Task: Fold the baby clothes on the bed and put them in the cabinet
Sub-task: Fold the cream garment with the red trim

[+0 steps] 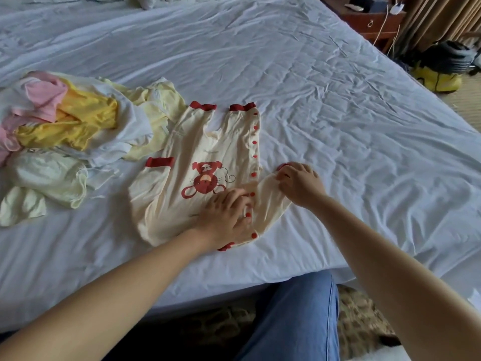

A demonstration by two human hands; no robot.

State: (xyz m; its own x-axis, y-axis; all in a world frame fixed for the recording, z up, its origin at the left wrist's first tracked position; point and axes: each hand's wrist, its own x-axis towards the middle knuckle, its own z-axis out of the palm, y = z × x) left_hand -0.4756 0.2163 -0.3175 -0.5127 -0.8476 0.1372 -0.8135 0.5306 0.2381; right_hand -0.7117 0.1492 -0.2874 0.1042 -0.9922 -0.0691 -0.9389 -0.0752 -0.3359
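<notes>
Head view: creased romper (169, 199) (soft, cream).

romper (208, 152): soft knit cloth, matt, smooth where flat. bed sheet (325, 100): thin woven cloth, matt, heavily creased. pile of baby clothes (78, 121): light cloth, matt, crumpled. nightstand (374, 20): reddish wood, slight sheen. jeans (294, 321): denim, matt. vacuum cleaner (437, 79): yellow plastic, smooth.

A dark wooden nightstand (374, 20) with a ring-pull drawer stands at upper right, a white charger (397, 8) on top, brown curtains (437, 19) just beside it, a yellow-and-black appliance (442, 69) on the floor nearby, and a patterned rug (361, 316) nearest the camera.
</notes>
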